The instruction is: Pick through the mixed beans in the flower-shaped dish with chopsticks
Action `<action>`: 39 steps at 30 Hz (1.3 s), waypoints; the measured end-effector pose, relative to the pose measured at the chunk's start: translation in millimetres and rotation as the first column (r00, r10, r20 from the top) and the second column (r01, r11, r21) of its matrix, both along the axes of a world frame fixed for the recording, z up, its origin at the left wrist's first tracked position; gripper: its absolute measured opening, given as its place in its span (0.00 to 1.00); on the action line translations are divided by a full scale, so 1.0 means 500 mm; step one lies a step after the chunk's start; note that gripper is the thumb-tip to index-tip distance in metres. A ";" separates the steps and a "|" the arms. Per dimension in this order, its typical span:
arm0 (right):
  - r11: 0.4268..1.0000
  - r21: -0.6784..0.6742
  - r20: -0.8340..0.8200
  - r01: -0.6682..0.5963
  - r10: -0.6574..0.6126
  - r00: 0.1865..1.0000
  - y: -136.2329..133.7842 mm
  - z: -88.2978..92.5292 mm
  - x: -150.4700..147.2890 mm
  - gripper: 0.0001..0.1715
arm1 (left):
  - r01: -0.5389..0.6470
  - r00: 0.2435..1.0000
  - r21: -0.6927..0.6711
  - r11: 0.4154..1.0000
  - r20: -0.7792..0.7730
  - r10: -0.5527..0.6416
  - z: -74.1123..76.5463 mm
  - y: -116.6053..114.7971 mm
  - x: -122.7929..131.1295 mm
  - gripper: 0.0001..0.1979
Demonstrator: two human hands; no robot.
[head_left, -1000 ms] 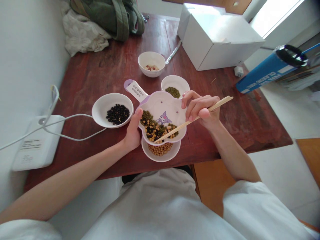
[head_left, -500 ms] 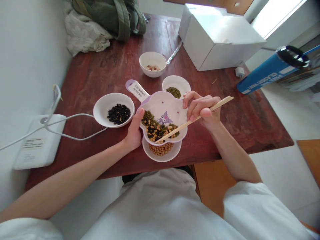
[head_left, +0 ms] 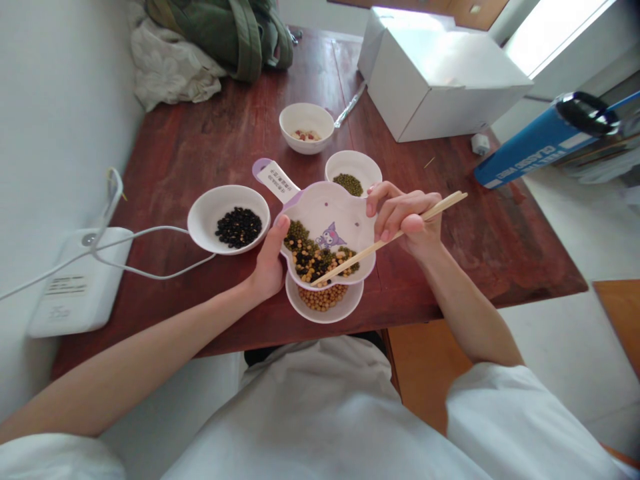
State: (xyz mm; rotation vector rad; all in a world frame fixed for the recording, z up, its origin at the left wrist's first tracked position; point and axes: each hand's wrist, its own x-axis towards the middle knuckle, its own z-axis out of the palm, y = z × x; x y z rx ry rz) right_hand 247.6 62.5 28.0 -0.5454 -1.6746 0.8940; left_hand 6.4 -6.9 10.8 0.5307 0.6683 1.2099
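Note:
My left hand [head_left: 269,261] grips the edge of a white cartoon-printed plate [head_left: 325,205] with a purple-trimmed handle. On the plate lies a mixed heap of green, black and yellow beans [head_left: 315,257]. My right hand [head_left: 405,217] holds wooden chopsticks [head_left: 370,248], their tips resting at the heap's near edge. Soybeans [head_left: 323,298] fill a white bowl [head_left: 325,315] partly hidden under the plate. Nearby, white bowls hold black beans [head_left: 239,227] and mung beans [head_left: 349,184].
A small white bowl [head_left: 306,127] of pale and reddish beans stands farther along the red-brown wooden table [head_left: 200,157]. Around it are a white cardboard box [head_left: 440,93], a blue bottle [head_left: 533,150], a white corded device [head_left: 75,287], and a green bag [head_left: 240,33].
The whole scene has shifted slightly right in view. My hands, the plate and the chopsticks keep the same hold, with no visible change in the beans.

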 end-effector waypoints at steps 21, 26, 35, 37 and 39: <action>0.998 0.051 -0.033 -0.047 0.049 0.998 -0.004 0.003 -0.001 0.41 | -0.002 1.000 -0.076 0.997 0.011 0.003 -0.006 -0.002 -0.009 0.36; 0.995 0.081 -0.018 -0.051 0.052 0.998 -0.003 0.007 0.003 0.40 | -0.025 0.999 -0.102 0.995 0.024 0.028 -0.004 -0.002 -0.007 0.33; 0.991 0.107 -0.042 -0.082 0.087 0.995 0.005 0.007 0.011 0.37 | -0.018 0.999 -0.096 0.995 0.040 0.022 -0.004 -0.001 -0.007 0.36; 0.989 0.123 -0.054 -0.082 0.089 0.995 0.007 0.007 0.009 0.37 | -0.015 0.999 -0.083 0.996 0.038 0.018 -0.003 0.000 -0.006 0.36; 0.988 0.130 -0.073 -0.080 0.090 0.993 0.008 0.008 0.007 0.38 | -0.015 0.999 -0.058 0.998 0.031 0.016 -0.005 0.001 -0.005 0.37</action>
